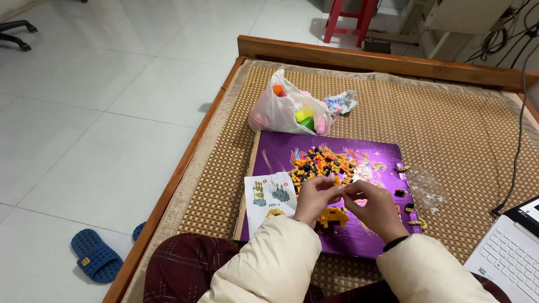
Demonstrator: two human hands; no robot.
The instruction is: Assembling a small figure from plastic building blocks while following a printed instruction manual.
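My left hand and my right hand meet above a purple board, fingertips pinched together on a small orange brick piece. Just below them rests a partly built yellow-orange brick model. A pile of small orange, yellow and black bricks lies on the board beyond my hands. A white instruction sheet lies at the board's left edge, beside my left hand.
A white plastic bag with bright toys sits behind the board on a woven mat. A clear empty bag and loose bricks lie to the right. A white laptop is at the right edge. Blue slippers lie on the tiled floor.
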